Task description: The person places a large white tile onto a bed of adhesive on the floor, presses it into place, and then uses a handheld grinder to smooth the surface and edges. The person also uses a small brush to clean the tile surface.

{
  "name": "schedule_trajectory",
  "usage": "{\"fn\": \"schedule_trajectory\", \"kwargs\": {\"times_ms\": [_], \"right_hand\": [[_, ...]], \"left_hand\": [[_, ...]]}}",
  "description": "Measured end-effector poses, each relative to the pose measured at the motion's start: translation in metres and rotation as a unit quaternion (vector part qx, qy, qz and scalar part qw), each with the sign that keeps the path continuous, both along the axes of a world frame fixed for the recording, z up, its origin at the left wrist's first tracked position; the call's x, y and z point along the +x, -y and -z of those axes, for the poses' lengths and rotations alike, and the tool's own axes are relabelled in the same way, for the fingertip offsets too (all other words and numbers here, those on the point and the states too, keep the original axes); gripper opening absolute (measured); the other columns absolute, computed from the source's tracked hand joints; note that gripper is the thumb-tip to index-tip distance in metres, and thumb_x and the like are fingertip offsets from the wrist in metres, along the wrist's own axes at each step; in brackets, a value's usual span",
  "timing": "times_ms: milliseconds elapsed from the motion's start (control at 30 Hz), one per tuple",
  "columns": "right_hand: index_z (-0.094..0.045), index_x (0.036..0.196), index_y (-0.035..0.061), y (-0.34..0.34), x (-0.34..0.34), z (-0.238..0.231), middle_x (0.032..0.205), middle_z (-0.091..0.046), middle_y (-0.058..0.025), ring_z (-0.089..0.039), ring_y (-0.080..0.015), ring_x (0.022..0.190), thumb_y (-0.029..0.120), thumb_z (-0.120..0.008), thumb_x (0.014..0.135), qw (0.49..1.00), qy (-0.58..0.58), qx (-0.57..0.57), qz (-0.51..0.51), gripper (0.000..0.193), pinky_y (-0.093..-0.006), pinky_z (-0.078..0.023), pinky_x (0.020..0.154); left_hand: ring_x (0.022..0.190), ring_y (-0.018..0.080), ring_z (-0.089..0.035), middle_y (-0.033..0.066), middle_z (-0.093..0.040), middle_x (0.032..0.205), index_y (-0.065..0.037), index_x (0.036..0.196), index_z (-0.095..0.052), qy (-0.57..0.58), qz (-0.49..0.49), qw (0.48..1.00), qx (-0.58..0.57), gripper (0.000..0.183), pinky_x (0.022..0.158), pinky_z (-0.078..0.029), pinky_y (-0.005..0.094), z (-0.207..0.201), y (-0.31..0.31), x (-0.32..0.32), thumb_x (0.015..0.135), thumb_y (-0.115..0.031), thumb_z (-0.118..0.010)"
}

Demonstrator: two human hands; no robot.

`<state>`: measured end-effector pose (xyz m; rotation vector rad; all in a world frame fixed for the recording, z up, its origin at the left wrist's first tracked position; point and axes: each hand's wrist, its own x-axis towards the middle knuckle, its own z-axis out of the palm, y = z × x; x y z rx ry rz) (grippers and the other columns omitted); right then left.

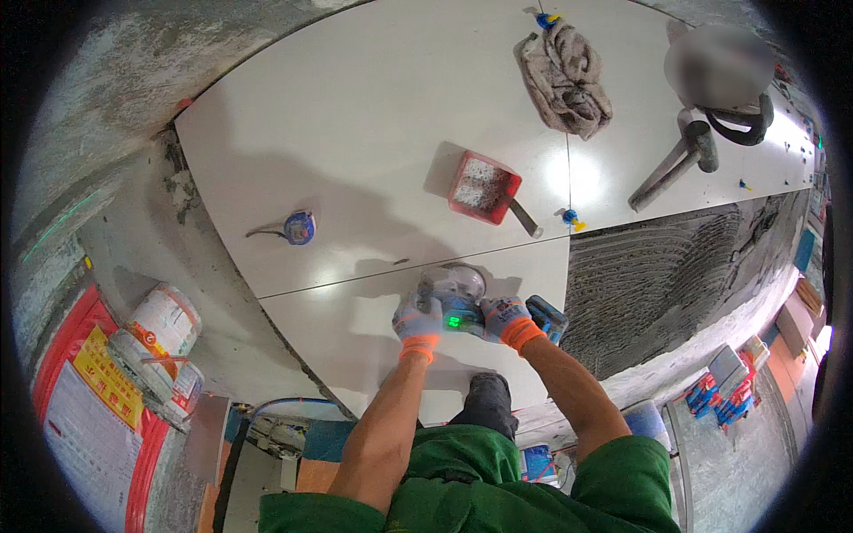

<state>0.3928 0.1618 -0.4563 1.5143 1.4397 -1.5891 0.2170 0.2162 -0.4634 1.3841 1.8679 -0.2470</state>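
Note:
Both my hands wear grey gloves with orange cuffs. My left hand (418, 318) and my right hand (505, 318) grip the two sides of a grey round power tool (455, 291) with a green light and a blue battery pack on its right. The tool rests flat on a white floor tile (346, 324), close to the seam with the large white tile (355, 133) beyond it. My knee shows just below the tool.
A red tray with a handle (482, 186), a blue tape measure (299, 227), a crumpled rag (564, 80) and a mallet (684, 155) lie on the tiles. Combed grey mortar (666, 275) spreads to the right. Buckets (160, 333) stand at left. Another person (720, 67) is at the far right.

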Motion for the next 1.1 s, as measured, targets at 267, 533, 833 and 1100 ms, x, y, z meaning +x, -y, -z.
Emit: {"fn": "schedule_trajectory", "kwargs": {"times_ms": [267,533,833,1100], "right_hand": [[-0.052,0.118,0.0096,0.004,-0.005,0.011,0.097,-0.065,-0.0148,-0.063,-0.0312,0.091,0.052,-0.051,0.078,0.999,-0.024,-0.035,-0.022,0.058,-0.0424,-0.048,0.078],[-0.053,0.116,0.0094,-0.002,-0.005,0.005,0.098,-0.065,-0.0156,-0.062,-0.0314,0.092,0.047,-0.049,0.08,0.998,-0.003,-0.014,-0.065,0.052,-0.0425,-0.048,0.079],[-0.052,0.116,0.0084,-0.018,-0.003,-0.008,0.097,-0.065,-0.015,-0.062,-0.0322,0.091,0.046,-0.052,0.077,0.999,-0.004,-0.026,-0.028,0.054,-0.0427,-0.048,0.078],[-0.051,0.116,0.007,-0.003,-0.007,0.013,0.094,-0.065,-0.016,-0.062,-0.0332,0.091,0.05,-0.052,0.078,0.996,-0.004,-0.021,-0.092,0.057,-0.0433,-0.048,0.077]], "left_hand": [[0.075,0.0359,-0.061,0.0147,-0.064,0.077,-0.007,0.077,-0.062,-0.009,-0.014,0.999,0.033,0.031,0.069,-0.048,0.0447,0.0,-0.001,-0.002,0.075,-0.037,-0.057],[0.075,0.0363,-0.062,0.0155,-0.065,0.08,-0.006,0.084,-0.064,0.007,-0.032,0.999,-0.01,0.033,0.069,-0.049,0.0433,0.002,-0.001,-0.006,0.074,-0.037,-0.058],[0.081,0.0332,-0.062,0.0143,-0.065,0.086,-0.007,0.084,-0.063,0.002,-0.025,0.999,-0.02,0.03,0.073,-0.049,0.0414,-0.003,-0.004,-0.006,0.073,-0.034,-0.059],[0.083,0.0347,-0.061,0.0151,-0.065,0.087,-0.007,0.088,-0.064,-0.006,-0.018,1.0,-0.021,0.032,0.076,-0.048,0.0417,-0.001,-0.003,-0.008,0.073,-0.035,-0.059]]}}
